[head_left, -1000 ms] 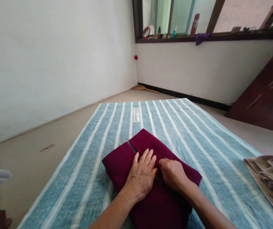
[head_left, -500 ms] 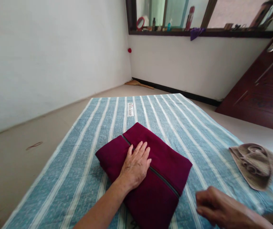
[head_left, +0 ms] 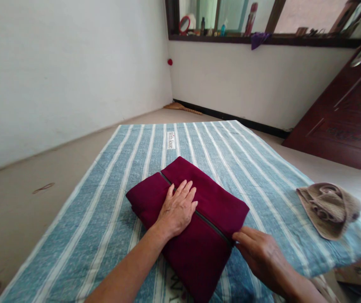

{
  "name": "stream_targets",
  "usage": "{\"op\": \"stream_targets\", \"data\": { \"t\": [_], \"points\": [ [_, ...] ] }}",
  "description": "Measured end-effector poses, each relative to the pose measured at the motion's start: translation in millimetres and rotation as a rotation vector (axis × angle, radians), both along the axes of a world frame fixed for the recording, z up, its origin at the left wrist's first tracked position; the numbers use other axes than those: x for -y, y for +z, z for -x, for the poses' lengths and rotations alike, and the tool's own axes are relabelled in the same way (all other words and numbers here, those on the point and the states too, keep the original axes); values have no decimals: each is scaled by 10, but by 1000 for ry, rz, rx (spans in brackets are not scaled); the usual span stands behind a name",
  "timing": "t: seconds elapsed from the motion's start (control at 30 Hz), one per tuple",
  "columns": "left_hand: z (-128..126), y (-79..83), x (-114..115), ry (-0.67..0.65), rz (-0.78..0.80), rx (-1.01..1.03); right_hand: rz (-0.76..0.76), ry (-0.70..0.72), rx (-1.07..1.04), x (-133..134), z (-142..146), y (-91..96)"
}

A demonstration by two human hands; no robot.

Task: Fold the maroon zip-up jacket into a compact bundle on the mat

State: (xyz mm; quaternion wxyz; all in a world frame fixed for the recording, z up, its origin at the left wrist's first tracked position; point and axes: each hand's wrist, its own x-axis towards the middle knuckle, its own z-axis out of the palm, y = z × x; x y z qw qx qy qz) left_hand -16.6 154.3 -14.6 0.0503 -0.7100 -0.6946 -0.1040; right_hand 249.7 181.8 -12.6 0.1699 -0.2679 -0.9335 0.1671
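A folded maroon zip-up garment (head_left: 205,248) lies at an angle on a blue-and-white striped cloth (head_left: 104,214), with a dark zipper (head_left: 213,227) running across its top. My left hand (head_left: 178,209) rests flat on the middle of the garment, fingers spread over the zipper. At the garment's right edge, by the zipper's end, my right hand (head_left: 258,249) pinches the fabric between thumb and fingers. The thumb's exact contact is partly hidden.
A rolled brown hat or towel-like cloth (head_left: 328,206) sits on the striped cloth at right. Beyond are a dark red door (head_left: 341,113), a windowsill (head_left: 224,40) with bottles and a round red-framed mirror (head_left: 184,25), and a broom (head_left: 180,107) on the floor.
My right hand has moved left and up from the striped cloth to the garment's right edge and closed on it. My left hand stays flat on the garment. The view has shifted slightly.
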Motion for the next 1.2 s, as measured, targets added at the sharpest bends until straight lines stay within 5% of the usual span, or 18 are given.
{"op": "stream_targets", "data": {
  "t": [0.67, 0.83, 1.03, 1.2],
  "points": [
    [-22, 4, 8, 5, -27, 10, -171, 46, 96, -14, 42, -126],
    [-21, -1, 4, 3, -33, 15, -128, 3, 139, 8, -156, -120],
    [-24, 6, -1, 0, -39, 20, 135, -17, 239, 71, -513, -33],
    [-25, 9, -9, 0, -47, 17, 508, -232, 31, 117, -279, 17]
  ]
}}
